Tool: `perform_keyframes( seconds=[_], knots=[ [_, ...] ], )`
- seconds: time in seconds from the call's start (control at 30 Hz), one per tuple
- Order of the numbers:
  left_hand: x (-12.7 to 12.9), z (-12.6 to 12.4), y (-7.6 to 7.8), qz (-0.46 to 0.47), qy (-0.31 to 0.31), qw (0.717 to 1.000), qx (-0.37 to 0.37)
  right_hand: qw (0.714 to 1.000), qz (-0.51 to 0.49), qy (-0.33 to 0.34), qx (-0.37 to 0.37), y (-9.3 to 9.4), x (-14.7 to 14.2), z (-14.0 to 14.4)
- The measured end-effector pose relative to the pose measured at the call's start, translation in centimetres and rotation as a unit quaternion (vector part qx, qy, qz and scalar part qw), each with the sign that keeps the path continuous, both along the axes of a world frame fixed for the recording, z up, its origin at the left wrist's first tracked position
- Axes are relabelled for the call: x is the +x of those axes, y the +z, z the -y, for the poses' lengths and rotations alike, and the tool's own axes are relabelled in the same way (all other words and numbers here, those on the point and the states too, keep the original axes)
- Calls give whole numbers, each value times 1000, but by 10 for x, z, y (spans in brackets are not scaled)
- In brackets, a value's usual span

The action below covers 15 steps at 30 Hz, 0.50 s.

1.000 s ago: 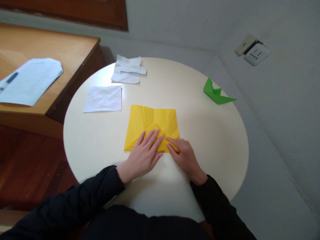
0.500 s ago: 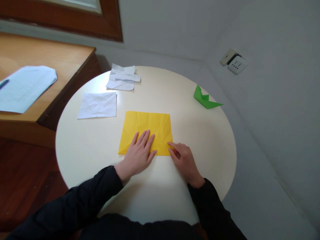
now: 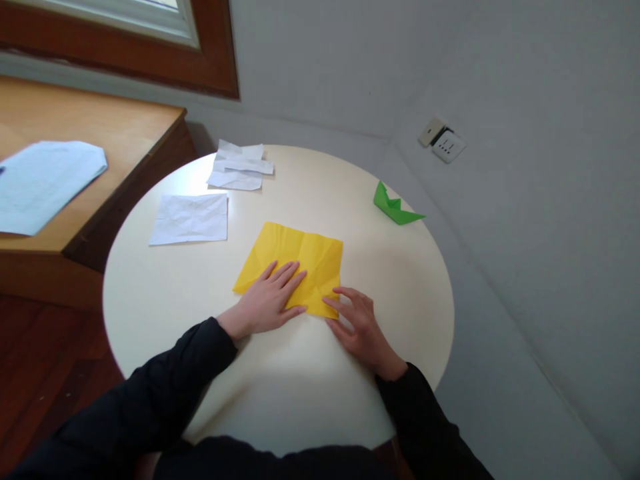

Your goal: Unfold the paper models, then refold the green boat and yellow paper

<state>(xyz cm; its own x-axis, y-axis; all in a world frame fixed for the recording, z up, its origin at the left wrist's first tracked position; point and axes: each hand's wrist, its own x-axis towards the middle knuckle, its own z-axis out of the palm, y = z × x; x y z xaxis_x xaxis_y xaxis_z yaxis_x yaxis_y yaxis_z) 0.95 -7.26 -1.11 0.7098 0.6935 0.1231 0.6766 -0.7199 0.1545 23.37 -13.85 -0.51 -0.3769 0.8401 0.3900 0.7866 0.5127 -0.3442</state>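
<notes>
A yellow sheet of paper [image 3: 300, 257], creased and lying flat, sits near the middle of the round cream table [image 3: 400, 287]. My left hand [image 3: 267, 300] lies flat on its near left part, fingers stretched and pressing down. My right hand [image 3: 355, 323] rests at the sheet's near right corner, fingers spread, fingertips touching the edge. Neither hand grips anything. Both arms wear dark sleeves.
A folded green paper boat [image 3: 395, 205] stands at the table's far right edge. A crumpled white sheet [image 3: 190, 219] and a pile of white paper scraps [image 3: 239, 168] lie at the far left. A wooden desk [image 3: 100, 133] with a blue-white paper [image 3: 45, 183] adjoins the left side. Grey walls are close.
The folded flap on the yellow sheet was laid flat; the sheet has turned slightly clockwise. My right hand has spread open at the corner. The view has shifted, so everything sits further left.
</notes>
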Motion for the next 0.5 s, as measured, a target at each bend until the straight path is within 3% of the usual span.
perform_keyframes(
  seconds=[0.27,0.4,0.5],
  knots=[
    [-2,-9,1,10,-41,999,-23,990,63,118,37,-3,1,-18],
    [-3,-11,-5,22,-39,999,-8,981,64,184,-18,-1,-1,-27],
    [-2,-11,-9,28,-16,999,-3,980,37,188,-60,1,-3,-33]
  ],
)
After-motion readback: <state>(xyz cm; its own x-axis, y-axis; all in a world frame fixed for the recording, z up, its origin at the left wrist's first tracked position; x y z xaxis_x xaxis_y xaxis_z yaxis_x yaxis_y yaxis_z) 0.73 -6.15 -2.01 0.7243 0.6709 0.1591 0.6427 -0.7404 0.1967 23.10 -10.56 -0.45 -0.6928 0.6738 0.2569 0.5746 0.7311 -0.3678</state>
